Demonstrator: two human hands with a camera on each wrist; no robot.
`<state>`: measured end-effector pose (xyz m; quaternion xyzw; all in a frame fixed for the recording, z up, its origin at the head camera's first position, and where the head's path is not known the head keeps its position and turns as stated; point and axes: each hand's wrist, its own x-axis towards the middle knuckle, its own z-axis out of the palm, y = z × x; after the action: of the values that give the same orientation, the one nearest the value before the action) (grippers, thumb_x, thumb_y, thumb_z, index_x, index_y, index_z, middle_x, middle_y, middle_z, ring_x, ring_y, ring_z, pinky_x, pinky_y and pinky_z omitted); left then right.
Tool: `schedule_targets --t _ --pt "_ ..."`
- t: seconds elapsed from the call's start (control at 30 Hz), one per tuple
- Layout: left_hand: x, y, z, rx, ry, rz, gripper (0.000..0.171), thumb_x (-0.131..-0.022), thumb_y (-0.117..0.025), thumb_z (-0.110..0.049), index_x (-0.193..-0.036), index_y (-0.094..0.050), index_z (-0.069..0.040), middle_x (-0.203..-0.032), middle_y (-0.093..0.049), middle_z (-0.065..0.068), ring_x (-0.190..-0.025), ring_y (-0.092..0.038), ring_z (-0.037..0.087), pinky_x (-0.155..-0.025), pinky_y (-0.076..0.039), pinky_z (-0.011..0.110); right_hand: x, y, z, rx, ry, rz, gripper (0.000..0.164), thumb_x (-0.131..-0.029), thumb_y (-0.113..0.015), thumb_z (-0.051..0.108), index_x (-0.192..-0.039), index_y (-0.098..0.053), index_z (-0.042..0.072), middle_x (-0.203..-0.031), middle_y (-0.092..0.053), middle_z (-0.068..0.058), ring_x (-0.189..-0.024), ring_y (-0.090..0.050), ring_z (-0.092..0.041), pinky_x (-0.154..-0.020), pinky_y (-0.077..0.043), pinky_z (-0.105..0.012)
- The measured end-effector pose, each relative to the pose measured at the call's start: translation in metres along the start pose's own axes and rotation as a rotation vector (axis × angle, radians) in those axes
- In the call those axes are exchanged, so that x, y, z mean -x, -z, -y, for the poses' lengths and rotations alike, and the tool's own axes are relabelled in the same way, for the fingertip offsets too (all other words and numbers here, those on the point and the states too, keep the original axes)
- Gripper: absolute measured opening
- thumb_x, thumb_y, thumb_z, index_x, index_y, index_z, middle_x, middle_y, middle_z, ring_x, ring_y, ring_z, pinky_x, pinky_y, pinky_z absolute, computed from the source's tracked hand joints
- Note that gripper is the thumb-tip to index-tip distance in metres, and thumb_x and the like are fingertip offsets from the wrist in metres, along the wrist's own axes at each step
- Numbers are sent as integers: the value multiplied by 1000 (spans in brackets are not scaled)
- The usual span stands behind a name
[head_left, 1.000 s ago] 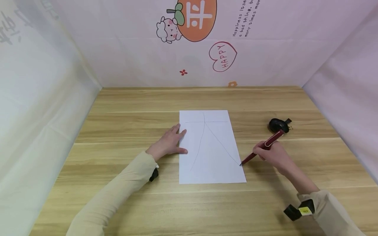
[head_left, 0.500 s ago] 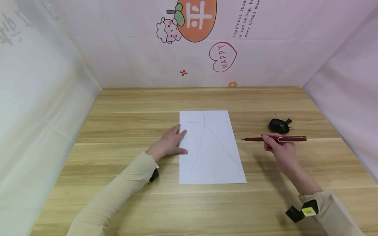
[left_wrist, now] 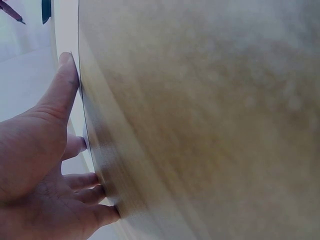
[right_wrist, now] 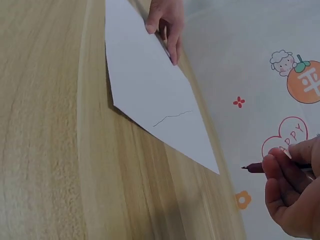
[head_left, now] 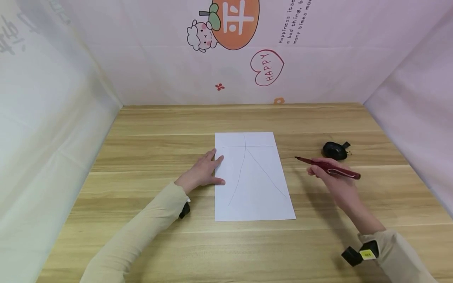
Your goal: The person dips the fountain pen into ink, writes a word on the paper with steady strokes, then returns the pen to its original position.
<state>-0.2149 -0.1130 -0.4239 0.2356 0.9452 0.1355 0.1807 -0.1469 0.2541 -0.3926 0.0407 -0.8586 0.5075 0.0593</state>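
A white sheet of paper (head_left: 253, 181) lies on the wooden table, bearing thin dark pen lines: a horizontal stroke crossed by a vertical one that curves down left, and a slanting one down to the right edge. My left hand (head_left: 201, 169) rests at the sheet's left edge, fingers spread, thumb and a fingertip on the paper. In the right wrist view, the left hand (right_wrist: 169, 20) shows at the far edge. To the right of the sheet, my right hand (head_left: 334, 179) pinches a dark red fountain pen (head_left: 327, 166), its tip pointing left, off the paper.
A small black rounded object (head_left: 334, 151) with a tab lies on the table (head_left: 162, 129) beyond my right hand. White cloth walls (head_left: 159, 74) with printed cartoons and words stand at the back and both sides.
My right hand has lifted the pen from the sheet's right edge and drawn it away, then tilted it so its tip points farther back. The left hand has stayed put.
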Motion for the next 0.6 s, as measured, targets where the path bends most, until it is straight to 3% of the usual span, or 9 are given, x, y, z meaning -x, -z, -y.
schedule_targets --t 0.17,0.3,0.4,0.47,0.6 --pt "0 -1 1 -8 -12 -8 88 -82 -66 -47 -148 -25 -8 -156 -7 24 -146 -12 35 -117 -20 50 0 -3 -3 -52 228 20 30 -85 -59 -9 -114 -56 -14 -95 -70 23 -85 -67 8 -74 -50 -6" --pt "-1 -2 2 -17 -9 -8 88 -81 -66 -48 -149 -24 -9 -156 -7 23 -146 -12 35 -117 -20 50 -1 -2 -4 76 356 15 35 -80 -59 -18 -115 -58 -14 -100 -63 32 -89 -61 17 -77 -44 0" --pt "-2 -3 3 -30 -9 -8 89 -81 -66 -49 -149 -24 -9 -156 -8 23 -146 -12 34 -117 -20 51 -1 1 -4 129 347 57 39 -81 -56 -19 -120 -57 -12 -102 -58 35 -92 -57 21 -76 -44 1" --pt "-2 -3 3 -33 -13 -8 89 -81 -66 -49 -148 -24 -9 -156 -8 23 -146 -12 34 -116 -21 51 0 3 -4 146 295 95 42 -84 -53 -17 -125 -54 -9 -104 -56 37 -92 -55 23 -73 -45 -1" --pt "-2 -2 3 -30 -17 -8 89 -82 -66 -49 -149 -24 -8 -156 -8 23 -146 -12 34 -117 -20 51 3 8 -7 207 221 108 48 -85 -49 -17 -131 -51 -3 -111 -61 22 -91 -54 23 -70 -47 -3"
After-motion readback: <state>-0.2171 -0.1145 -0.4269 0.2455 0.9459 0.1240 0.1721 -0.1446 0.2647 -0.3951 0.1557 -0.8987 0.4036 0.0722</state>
